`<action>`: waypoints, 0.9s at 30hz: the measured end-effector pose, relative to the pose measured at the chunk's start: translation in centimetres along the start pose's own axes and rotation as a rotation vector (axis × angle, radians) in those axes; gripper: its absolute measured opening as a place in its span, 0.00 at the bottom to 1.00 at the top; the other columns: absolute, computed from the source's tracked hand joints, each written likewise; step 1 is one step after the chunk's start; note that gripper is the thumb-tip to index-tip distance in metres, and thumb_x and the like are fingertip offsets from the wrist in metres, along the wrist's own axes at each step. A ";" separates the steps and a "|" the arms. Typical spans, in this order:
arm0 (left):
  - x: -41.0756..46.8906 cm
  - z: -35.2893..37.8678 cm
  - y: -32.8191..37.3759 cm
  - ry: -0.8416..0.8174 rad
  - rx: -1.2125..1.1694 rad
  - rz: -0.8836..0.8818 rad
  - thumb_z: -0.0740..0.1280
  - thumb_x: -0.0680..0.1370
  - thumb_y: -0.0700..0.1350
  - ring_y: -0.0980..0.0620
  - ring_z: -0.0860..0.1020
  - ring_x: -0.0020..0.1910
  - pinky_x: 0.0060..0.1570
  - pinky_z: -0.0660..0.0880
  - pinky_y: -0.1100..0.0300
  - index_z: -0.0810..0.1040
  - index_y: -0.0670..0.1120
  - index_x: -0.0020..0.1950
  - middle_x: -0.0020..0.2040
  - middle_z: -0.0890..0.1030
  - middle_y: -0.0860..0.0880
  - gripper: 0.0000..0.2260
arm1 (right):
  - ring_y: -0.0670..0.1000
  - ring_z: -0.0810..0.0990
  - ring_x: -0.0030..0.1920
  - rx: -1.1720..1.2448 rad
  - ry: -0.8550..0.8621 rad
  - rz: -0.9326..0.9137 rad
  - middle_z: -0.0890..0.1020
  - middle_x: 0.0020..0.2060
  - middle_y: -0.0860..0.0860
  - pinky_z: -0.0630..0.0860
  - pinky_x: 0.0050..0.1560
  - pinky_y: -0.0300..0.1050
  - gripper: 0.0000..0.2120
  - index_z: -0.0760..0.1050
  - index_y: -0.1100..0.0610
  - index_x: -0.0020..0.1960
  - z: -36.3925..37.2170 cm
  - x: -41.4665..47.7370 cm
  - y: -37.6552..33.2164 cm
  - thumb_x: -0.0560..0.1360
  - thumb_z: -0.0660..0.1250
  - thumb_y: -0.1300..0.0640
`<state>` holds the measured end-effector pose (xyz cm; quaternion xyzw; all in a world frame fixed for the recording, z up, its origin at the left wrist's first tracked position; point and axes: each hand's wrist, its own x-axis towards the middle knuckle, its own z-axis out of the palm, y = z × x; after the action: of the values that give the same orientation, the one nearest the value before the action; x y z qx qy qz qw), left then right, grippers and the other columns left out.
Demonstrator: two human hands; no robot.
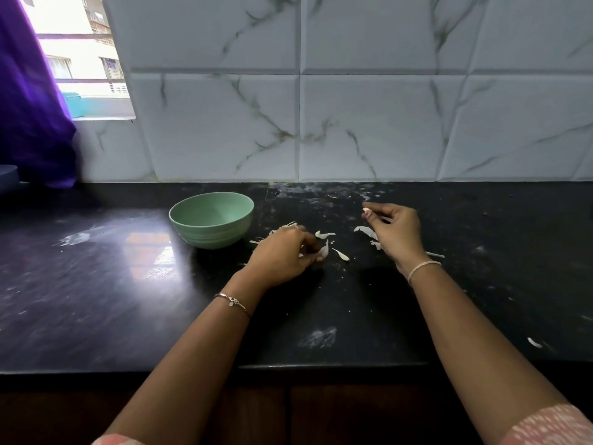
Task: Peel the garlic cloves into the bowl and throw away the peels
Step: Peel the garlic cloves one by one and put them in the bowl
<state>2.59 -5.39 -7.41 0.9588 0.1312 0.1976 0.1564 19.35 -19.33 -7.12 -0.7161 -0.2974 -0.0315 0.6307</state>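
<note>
**Garlic peeling under way**

We see the left hand [282, 256] low on the black stone countertop [96, 284]. Its fingers are curled around a clump of papery white garlic peels [323, 252], and more scraps poke out behind its knuckles. The right hand [399, 231] sits a little farther back, with thumb and forefinger pinching a small pale piece [365, 209]. We cannot tell whether that piece is a clove or a bit of skin. Between the two hands several loose peel scraps [325, 234] lie on the countertop, some just beside the right hand. One stray scrap [534, 342] sits well apart, near the front right edge. The pale green round bowl [211, 220] stands upright just beside the left hand, on its left. Each wrist wears a thin bracelet [232, 300]. Behind the countertop rise white marble-patterned wall tiles [369, 123], and a purple curtain [32, 107] hangs at the far left.
</note>
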 end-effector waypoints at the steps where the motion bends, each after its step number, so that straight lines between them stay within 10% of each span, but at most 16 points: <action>1: 0.7 0.0 0.8 0.018 -0.005 0.012 0.68 0.77 0.56 0.54 0.76 0.49 0.47 0.74 0.56 0.82 0.53 0.49 0.49 0.77 0.55 0.08 | 0.45 0.82 0.50 0.009 0.055 -0.013 0.84 0.50 0.51 0.75 0.54 0.33 0.10 0.82 0.59 0.57 -0.2 0.2 -0.1 0.76 0.70 0.63; 8: 7.8 2.1 6.2 -0.068 0.103 0.078 0.66 0.79 0.50 0.48 0.77 0.57 0.50 0.74 0.55 0.80 0.50 0.59 0.56 0.79 0.49 0.10 | 0.39 0.80 0.45 0.051 0.303 0.001 0.84 0.49 0.48 0.73 0.49 0.25 0.11 0.81 0.58 0.59 -1.2 1.0 0.1 0.77 0.67 0.63; 12: 9.6 3.4 6.8 -0.173 0.146 0.055 0.65 0.78 0.42 0.49 0.76 0.60 0.54 0.74 0.53 0.76 0.54 0.66 0.59 0.80 0.50 0.17 | 0.44 0.82 0.48 -0.001 0.304 -0.021 0.85 0.48 0.48 0.78 0.53 0.37 0.07 0.83 0.52 0.52 -1.0 0.9 0.3 0.76 0.70 0.60; 19: 7.1 1.2 4.6 -0.266 0.059 -0.061 0.75 0.68 0.62 0.53 0.78 0.55 0.57 0.75 0.52 0.81 0.54 0.56 0.53 0.81 0.55 0.21 | 0.49 0.83 0.41 0.025 0.173 0.015 0.85 0.39 0.49 0.82 0.46 0.49 0.06 0.81 0.49 0.42 -0.5 1.2 0.5 0.73 0.74 0.59; 27: 2.9 1.1 2.4 -0.075 0.143 -0.064 0.70 0.76 0.46 0.47 0.78 0.54 0.52 0.76 0.52 0.82 0.52 0.53 0.54 0.79 0.49 0.07 | 0.43 0.79 0.33 0.063 -0.140 0.072 0.83 0.36 0.52 0.77 0.38 0.33 0.04 0.82 0.56 0.43 -0.2 -1.0 -0.4 0.74 0.72 0.65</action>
<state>6.10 -6.93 -6.58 0.9696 0.1696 0.1465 0.0984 18.40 -19.87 -7.10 -0.7068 -0.3155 0.0508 0.6312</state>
